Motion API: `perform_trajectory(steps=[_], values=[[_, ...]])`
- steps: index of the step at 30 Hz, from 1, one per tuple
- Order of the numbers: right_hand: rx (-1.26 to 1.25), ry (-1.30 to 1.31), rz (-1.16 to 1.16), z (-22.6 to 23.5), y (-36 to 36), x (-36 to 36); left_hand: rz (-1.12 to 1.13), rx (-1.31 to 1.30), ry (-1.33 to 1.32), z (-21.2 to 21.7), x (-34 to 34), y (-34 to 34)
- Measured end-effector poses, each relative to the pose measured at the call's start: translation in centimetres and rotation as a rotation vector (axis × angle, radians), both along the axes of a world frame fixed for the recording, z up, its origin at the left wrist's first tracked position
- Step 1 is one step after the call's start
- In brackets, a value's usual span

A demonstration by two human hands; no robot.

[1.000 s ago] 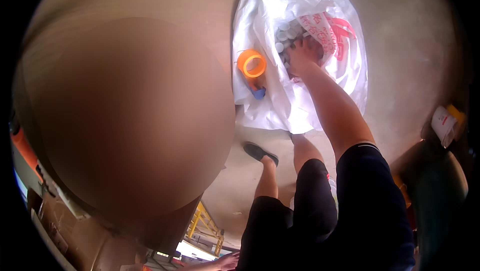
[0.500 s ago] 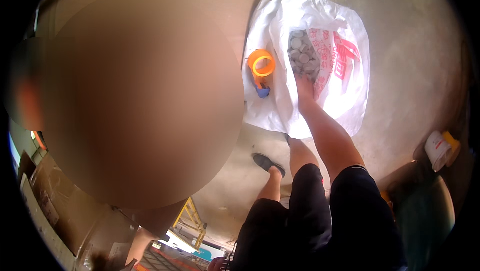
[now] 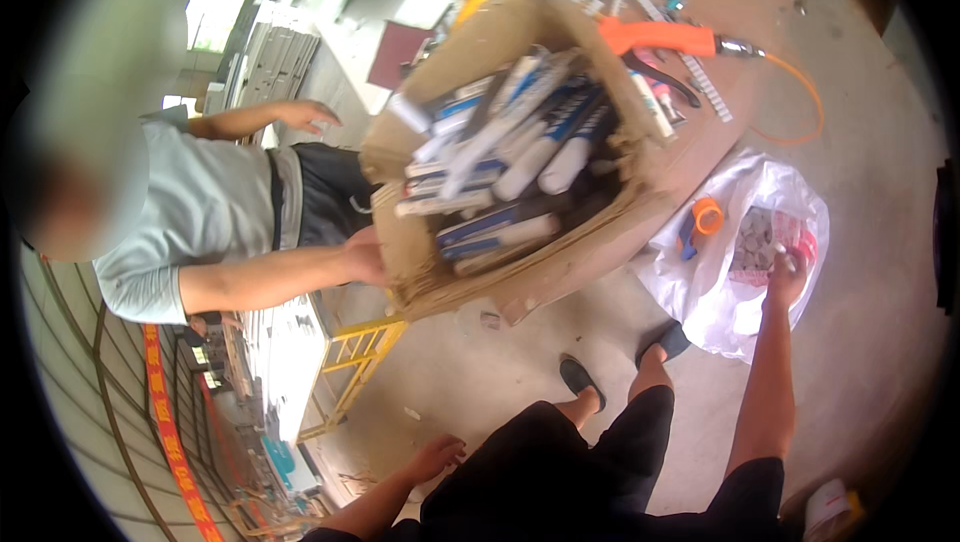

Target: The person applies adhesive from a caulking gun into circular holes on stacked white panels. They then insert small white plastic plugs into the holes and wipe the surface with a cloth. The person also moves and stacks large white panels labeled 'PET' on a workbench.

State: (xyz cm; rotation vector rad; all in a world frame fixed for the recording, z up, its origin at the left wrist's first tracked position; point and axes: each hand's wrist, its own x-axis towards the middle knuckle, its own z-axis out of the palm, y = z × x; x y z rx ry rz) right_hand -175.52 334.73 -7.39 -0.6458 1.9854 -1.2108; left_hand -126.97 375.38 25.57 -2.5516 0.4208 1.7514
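My right hand point(image 3: 787, 285) is closed at the mouth of a white plastic bag point(image 3: 710, 287), with small white pieces point(image 3: 790, 260) at its fingertips. Similar small, pale, round pieces point(image 3: 757, 242) lie in the bag. My left hand point(image 3: 437, 457) hangs free to the left of my shorts, holding nothing, its fingers loosely apart. An orange ring point(image 3: 707, 216) with a blue part point(image 3: 687, 239) below it rests on the bag's left side.
A torn cardboard box point(image 3: 430, 287) full of white and blue tube-like packages point(image 3: 520, 157) stands on a brown table point(image 3: 600, 257). An orange-handled tool point(image 3: 665, 39) with an orange hose lies there too. A co-worker's hand point(image 3: 368, 255) touches the box. Behind stands a yellow frame point(image 3: 350, 372).
The view has swung up and left, bringing the box, table and co-worker into sight. My right hand has come up from inside the bag with small white pieces. My left hand is clearly visible now.
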Motion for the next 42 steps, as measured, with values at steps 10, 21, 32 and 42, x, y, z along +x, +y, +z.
perform_trajectory(steps=[10, 21, 32, 42], values=[[0.085, -0.524, 0.643, 30.3, 27.8, 25.4, 0.252, -0.448, 0.415, 5.2, -0.5, -3.1], [-0.08, 0.18, 1.361, 45.0, 39.2, 37.1, 0.675, -0.598, 0.971, 8.2, 3.3, 4.2], [-0.234, 0.073, 1.665, 46.6, 42.3, 45.5, 1.158, -0.808, 1.072, 10.4, 7.9, 12.0], [-0.471, 0.241, 1.966, 45.4, 46.0, 59.8, 1.303, -0.969, 1.068, 7.8, 19.8, 17.6]])
